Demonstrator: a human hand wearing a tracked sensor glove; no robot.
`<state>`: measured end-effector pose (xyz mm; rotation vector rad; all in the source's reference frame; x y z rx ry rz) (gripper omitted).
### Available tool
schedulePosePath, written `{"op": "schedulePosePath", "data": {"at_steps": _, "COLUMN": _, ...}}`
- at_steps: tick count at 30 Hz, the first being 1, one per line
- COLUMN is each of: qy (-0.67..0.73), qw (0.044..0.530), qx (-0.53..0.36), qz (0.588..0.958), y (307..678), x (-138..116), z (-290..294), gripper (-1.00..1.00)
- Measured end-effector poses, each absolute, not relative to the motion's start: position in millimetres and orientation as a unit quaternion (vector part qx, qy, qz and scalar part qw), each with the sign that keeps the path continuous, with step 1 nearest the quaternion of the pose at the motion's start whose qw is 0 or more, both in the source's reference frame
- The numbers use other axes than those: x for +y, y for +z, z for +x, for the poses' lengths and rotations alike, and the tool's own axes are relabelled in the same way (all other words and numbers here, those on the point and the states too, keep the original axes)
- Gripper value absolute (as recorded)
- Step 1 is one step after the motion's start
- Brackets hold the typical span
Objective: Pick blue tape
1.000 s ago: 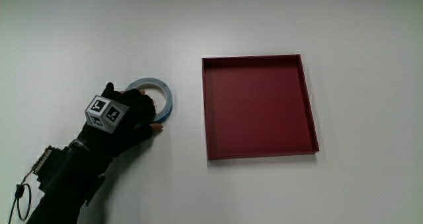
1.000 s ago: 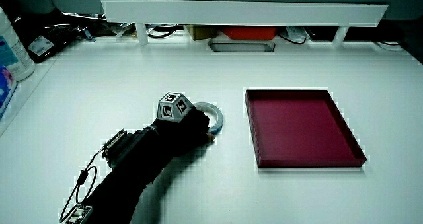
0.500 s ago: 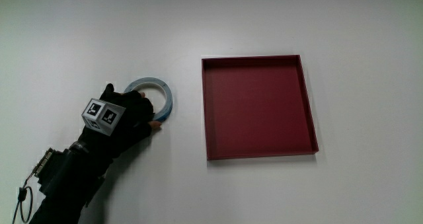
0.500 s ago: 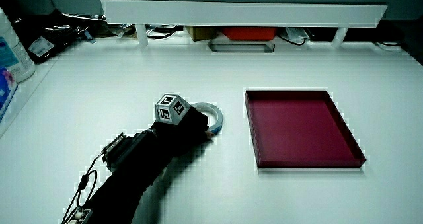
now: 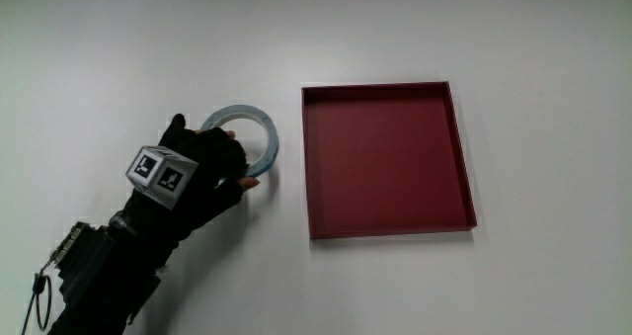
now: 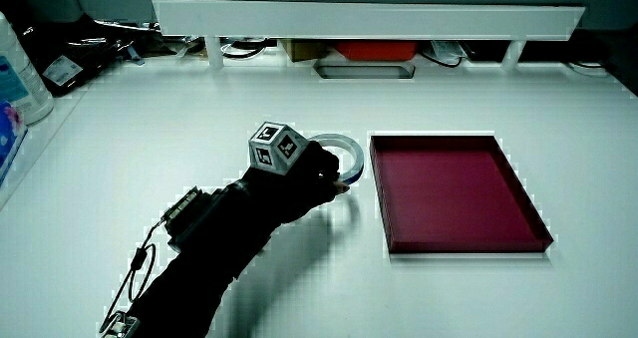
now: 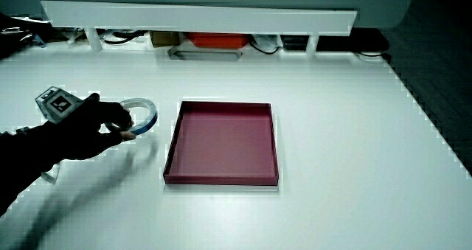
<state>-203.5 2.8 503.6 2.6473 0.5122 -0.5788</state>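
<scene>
The blue tape (image 5: 270,139) is a thin pale-blue ring. The hand (image 5: 202,167) in its black glove is shut on the ring's edge nearest the person, fingers curled through and around it. In both side views the blue tape (image 6: 355,155) (image 7: 148,110) hangs tilted a little above the white table, with its shadow on the table below it. The hand (image 6: 299,173) (image 7: 96,125) and the tape are beside the dark red tray (image 5: 385,157), close to its rim. The patterned cube (image 5: 160,174) rides on the back of the hand.
The red tray (image 6: 454,188) (image 7: 221,143) is shallow and holds nothing. A low white partition (image 6: 369,19) runs along the table's edge farthest from the person, with cables and small items under it. A bottle (image 6: 15,79) stands at the table's edge.
The hand has closed on the blue tape, lifted it off the table and carried it toward the red tray. The tray has not moved.
</scene>
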Motion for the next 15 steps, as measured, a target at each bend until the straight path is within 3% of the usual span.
{"op": "schedulePosePath", "data": {"at_steps": 6, "qy": -0.21, "qw": 0.174, "qx": 0.188, "qz": 0.944, "y": 494.0, "x": 4.6, "z": -201.8, "gripper": 1.0}}
{"op": "schedulePosePath", "data": {"at_steps": 15, "qy": -0.219, "qw": 0.129, "qx": 0.231, "qz": 0.939, "y": 447.2, "x": 4.6, "z": -172.4, "gripper": 1.0}}
